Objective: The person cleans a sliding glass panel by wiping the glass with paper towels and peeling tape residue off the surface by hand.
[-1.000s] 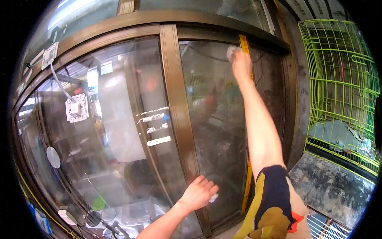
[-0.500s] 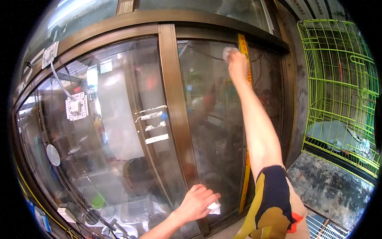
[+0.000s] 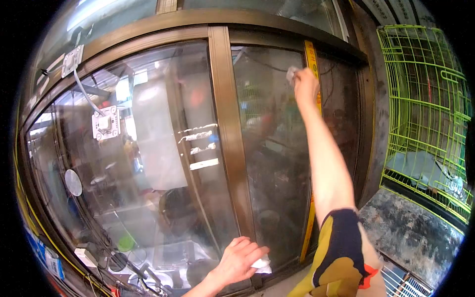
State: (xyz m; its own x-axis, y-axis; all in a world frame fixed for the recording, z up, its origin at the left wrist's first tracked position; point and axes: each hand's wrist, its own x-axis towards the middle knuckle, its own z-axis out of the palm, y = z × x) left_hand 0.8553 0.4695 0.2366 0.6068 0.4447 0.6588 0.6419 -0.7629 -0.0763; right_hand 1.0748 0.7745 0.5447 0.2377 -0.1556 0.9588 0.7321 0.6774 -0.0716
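My right hand (image 3: 307,87) is raised to the upper part of the narrow glass pane (image 3: 272,148), closed on a crumpled whitish wad (image 3: 292,74) that touches or nearly touches the glass. Lower down, my left hand (image 3: 241,258) is near the bottom of the brown door frame (image 3: 231,133), its fingers curled round a white crumpled tissue (image 3: 262,264). A yellow strip with markings (image 3: 311,59) runs down the pane's right side, beside my right hand. White torn patches (image 3: 204,164) stick to the large pane at the left.
A green wire cage (image 3: 420,104) stands at the right above a stained dark slab (image 3: 410,222). A white square fitting (image 3: 106,123) with a cable is on the left glass. Cables and a white box (image 3: 86,257) are at the lower left.
The view has shifted, so the door and cage sit slightly further right. My right hand remains high by the yellow strip with the wad, and my left hand stays low with the tissue.
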